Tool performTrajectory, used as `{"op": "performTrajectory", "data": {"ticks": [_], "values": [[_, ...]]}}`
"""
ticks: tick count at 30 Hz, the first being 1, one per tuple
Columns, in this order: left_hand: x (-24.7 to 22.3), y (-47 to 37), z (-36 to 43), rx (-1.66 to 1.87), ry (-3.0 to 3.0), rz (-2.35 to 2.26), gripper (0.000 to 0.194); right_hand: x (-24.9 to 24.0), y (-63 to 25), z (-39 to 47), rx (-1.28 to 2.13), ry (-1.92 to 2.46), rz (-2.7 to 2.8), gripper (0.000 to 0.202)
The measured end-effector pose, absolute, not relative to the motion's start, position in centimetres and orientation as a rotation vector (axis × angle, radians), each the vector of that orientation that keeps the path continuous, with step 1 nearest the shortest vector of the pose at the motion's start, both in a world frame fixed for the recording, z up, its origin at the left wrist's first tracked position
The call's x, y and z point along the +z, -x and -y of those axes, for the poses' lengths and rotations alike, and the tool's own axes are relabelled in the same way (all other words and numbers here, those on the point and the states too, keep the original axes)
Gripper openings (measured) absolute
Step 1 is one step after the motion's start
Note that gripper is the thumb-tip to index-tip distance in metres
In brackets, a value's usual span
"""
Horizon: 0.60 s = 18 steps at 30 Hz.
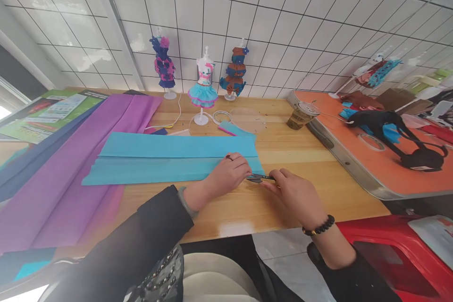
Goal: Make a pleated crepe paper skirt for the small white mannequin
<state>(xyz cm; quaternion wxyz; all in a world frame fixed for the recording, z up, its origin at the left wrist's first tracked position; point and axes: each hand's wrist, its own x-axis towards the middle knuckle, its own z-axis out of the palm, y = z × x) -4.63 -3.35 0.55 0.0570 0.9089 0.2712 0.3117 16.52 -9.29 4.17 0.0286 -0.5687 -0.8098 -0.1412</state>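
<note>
A folded turquoise sheet (180, 146), thin like crepe paper or cloth, lies lengthwise on the wooden table. My left hand (230, 173) rests on its near right part, fingers closed on the sheet's edge. In my right hand (295, 193) is a pair of scissors (261, 178) with dark handles. Their blades point left and lie at the sheet's near right corner, close to my left fingertips. Whether the blades are on the material or just beside it, I cannot tell.
Purple sheets (67, 170) cover the table's left side. Behind stand three small dressed mannequins, the middle one in a turquoise skirt (203, 94). A tape roll (222, 116) and a cup (302, 115) sit farther back. An orange-topped table (339, 132) adjoins on the right, above a red stool (389, 250).
</note>
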Motion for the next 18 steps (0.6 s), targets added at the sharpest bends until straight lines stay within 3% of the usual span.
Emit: {"op": "performTrajectory", "data": {"ticks": [5, 11, 18], "values": [[1.4, 4.7, 3.4, 1.136, -2.273, -0.871, 0.024, 4.0, -18.0, 9.3, -0.228, 1.828, 2.272, 0.047], [1.6, 4.9, 3.2, 1.049, -1.742, -0.888, 0.031, 4.2, -17.0, 8.7, 0.523, 1.659, 1.781, 0.041], [1.8, 5.0, 3.3, 1.027, -1.722, -0.849, 0.032, 4.1, -13.1, 7.4, 0.726, 1.549, 1.577, 0.034]]}}
